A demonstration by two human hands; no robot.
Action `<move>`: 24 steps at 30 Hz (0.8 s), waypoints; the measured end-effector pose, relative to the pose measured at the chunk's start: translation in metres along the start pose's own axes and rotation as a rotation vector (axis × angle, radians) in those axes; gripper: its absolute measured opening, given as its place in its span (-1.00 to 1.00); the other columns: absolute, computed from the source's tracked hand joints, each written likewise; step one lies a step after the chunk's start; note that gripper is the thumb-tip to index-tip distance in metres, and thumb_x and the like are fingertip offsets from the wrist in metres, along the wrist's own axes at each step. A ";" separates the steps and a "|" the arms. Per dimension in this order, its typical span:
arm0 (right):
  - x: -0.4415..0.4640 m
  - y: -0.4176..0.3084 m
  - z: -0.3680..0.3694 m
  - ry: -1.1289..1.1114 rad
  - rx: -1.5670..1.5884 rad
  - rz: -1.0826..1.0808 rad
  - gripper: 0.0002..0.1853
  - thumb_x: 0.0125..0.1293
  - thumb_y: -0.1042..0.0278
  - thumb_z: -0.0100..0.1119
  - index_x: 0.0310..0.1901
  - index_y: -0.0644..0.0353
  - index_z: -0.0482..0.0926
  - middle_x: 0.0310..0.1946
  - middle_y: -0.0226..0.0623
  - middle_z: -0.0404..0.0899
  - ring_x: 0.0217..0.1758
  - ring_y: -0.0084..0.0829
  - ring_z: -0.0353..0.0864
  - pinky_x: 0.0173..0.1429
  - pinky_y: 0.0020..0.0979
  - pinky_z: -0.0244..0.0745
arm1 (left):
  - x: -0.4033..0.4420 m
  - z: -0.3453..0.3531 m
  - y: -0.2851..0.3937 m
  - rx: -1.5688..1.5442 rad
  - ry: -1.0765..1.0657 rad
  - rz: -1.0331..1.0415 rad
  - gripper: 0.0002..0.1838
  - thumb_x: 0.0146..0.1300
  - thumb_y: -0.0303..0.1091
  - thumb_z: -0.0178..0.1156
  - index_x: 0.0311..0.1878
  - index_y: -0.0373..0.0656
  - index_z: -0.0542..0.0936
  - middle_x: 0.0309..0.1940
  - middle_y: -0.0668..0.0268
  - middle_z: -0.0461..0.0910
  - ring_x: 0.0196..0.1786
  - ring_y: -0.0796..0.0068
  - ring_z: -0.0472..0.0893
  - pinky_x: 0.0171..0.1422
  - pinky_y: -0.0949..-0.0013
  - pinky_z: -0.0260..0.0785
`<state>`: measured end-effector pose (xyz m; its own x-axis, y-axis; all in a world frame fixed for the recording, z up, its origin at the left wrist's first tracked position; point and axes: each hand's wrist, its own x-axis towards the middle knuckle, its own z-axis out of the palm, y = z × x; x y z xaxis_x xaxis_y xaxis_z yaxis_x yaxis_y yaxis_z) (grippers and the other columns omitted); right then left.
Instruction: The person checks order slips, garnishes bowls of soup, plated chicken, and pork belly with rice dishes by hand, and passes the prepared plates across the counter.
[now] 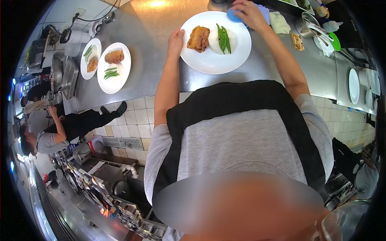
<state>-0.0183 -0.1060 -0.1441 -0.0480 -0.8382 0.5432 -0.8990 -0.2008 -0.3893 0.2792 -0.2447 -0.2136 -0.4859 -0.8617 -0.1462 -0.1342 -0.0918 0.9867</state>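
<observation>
A large white plate (193, 60) lies on the steel counter in front of me. On it are a browned piece of meat (198, 39), a mound of white rice (216, 46) and several green beans (223, 38) laid over the rice. My left hand (175, 41) grips the plate's left rim, its fingers partly hidden by the edge. At the far right rim, my right hand (249, 15) has its fingers bent over a blue cloth (234, 15), which touches the plate.
Two smaller plated dishes (114, 82) (89, 74) stand on the counter (148, 48) at left. At right are a pale folded cloth (279, 23), wooden sticks (297, 41) and a metal pot (304, 25). Co-workers (56, 136) stand at left; a stove flame (105, 212) burns behind me.
</observation>
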 end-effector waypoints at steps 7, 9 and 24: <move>0.018 -0.009 0.044 -0.387 -0.012 -0.051 -0.84 0.18 0.35 0.21 -0.19 0.00 0.61 0.11 -0.36 0.40 0.02 -0.22 0.48 0.09 -0.25 0.40 | -0.003 0.001 0.015 0.143 -0.008 0.085 -0.68 0.31 -0.37 0.07 0.09 -0.24 0.56 -0.15 0.24 0.64 -0.17 0.53 0.58 -0.02 0.47 0.41; 0.026 -0.011 0.049 -0.373 -0.015 0.060 -0.84 0.21 0.34 0.18 -0.17 -0.02 0.61 0.05 -0.31 0.44 0.03 -0.22 0.49 0.09 -0.25 0.41 | 0.004 -0.003 0.007 0.144 -0.023 0.090 -0.69 0.31 -0.38 0.07 0.09 -0.21 0.56 -0.16 0.25 0.65 -0.18 0.55 0.58 -0.03 0.47 0.42; -0.080 -0.002 -0.058 -0.204 -0.253 0.353 -0.73 0.27 0.18 0.10 -0.12 0.16 0.58 -0.18 0.02 0.57 -0.09 0.04 0.54 -0.01 -0.17 0.42 | 0.003 0.010 0.004 0.289 0.365 0.153 -0.65 0.27 -0.22 0.05 0.04 -0.17 0.58 -0.11 0.02 0.61 -0.02 0.17 0.60 0.13 0.30 0.38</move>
<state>-0.0383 -0.0086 -0.1436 -0.3058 -0.9204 0.2437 -0.9219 0.2224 -0.3171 0.2691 -0.2425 -0.2108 -0.1916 -0.9779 0.0842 -0.3443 0.1473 0.9272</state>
